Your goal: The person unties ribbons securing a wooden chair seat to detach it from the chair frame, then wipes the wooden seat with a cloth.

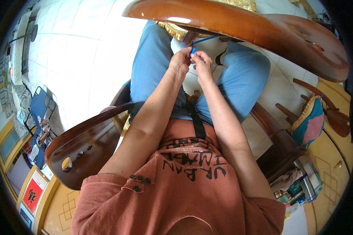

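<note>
My left hand (180, 60) and my right hand (203, 61) meet between my knees, fingertips close together. A narrow blue strip (193, 50), perhaps plastic or ribbon, is pinched between them. Just beyond my fingers, a thin blue cord (205, 39) runs around a dark wooden post (190, 38) under a wooden chair. That chair's glossy brown top rail (223, 23) arches over the post, close in front of me. My fingers partly hide the strip's lower end, so whether it joins the cord cannot be told.
I sit on a dark wooden chair, its backrest panel (85, 149) at my left. At right stand another wooden chair part (273, 126) and a teal and pink cushion (308, 126). A blue folding chair (39, 102) is far left on the white tiled floor (73, 64).
</note>
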Available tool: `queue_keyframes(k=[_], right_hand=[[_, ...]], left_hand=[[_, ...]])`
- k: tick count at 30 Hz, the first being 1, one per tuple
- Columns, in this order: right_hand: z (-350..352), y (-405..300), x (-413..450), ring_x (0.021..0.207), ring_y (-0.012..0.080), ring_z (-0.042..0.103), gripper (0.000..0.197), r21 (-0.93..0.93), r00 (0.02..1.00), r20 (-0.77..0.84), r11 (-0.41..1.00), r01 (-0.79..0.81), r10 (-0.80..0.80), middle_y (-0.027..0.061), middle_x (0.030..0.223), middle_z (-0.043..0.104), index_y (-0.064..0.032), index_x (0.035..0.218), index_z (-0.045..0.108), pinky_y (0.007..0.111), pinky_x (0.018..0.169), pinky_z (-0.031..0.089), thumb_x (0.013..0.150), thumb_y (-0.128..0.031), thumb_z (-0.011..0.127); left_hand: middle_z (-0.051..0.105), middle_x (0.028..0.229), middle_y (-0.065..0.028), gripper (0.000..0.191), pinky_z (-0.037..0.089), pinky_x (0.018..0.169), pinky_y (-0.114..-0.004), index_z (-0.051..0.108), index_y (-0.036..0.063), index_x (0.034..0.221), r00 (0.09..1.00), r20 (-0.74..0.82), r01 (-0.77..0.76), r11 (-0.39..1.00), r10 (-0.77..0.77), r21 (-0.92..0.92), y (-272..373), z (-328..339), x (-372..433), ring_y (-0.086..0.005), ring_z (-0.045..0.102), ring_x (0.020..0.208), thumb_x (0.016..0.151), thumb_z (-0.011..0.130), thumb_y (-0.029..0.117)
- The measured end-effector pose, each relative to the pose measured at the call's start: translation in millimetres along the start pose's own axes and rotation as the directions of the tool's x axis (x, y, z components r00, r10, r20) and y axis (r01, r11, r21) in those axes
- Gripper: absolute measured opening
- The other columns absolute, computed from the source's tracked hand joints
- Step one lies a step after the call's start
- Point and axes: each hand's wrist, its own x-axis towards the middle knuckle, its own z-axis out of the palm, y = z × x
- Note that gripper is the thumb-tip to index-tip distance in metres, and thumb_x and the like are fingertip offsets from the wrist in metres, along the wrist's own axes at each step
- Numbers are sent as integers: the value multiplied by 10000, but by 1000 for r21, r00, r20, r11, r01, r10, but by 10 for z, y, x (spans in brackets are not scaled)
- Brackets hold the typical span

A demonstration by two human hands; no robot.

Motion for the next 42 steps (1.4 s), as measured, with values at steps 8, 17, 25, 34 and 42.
queue_keyframes(k=[8, 17, 25, 34, 42], right_hand=[[80, -79, 142, 605, 78, 524, 140, 379, 912, -357, 924, -57, 202, -1, 750, 575, -57, 887, 595, 198, 444, 356, 779, -109, 668], [229, -148, 438, 403, 98, 376, 107, 545, 890, -258, 817, -187, 375, 13, 545, 481, -44, 687, 553, 230, 339, 269, 778, -22, 605], [-322, 378, 1063, 497, 76, 473, 95, 590, 894, -88, 746, -310, 440, 22, 619, 528, -65, 729, 541, 177, 342, 288, 793, -49, 609], [112, -4, 615, 584, 110, 556, 110, 656, 918, -254, 752, -68, 305, 41, 703, 583, -49, 797, 565, 200, 400, 356, 721, -17, 638], [220, 61, 569, 668, 155, 595, 308, -106, 866, -436, 969, 222, -246, 89, 830, 617, 5, 901, 576, 274, 566, 482, 622, 93, 669]], left_hand=[[565, 687, 37, 87, 274, 586, -224, 624, 154, 782, 993, -98, 70, 994, -61, 89, -5, 53, -45, -99, 380, 548, 725, 688, 140], [584, 654, -41, 45, 353, 636, -253, 572, 53, 768, 993, -11, -117, 988, 116, -99, -120, 169, -32, -151, 481, 547, 756, 567, 10], [609, 727, 8, 66, 300, 699, -279, 581, 121, 778, 977, -191, -100, 994, 90, -41, -238, 350, -19, -120, 495, 636, 746, 596, 64], [589, 726, 37, 76, 279, 676, -283, 576, 151, 777, 980, -179, -104, 990, 87, -93, -171, 233, -38, -109, 488, 676, 740, 616, 97], [581, 726, -8, 45, 375, 669, -293, 572, 102, 757, 993, -35, -121, 974, 116, -189, -233, 168, 51, -144, 499, 684, 754, 609, 77]])
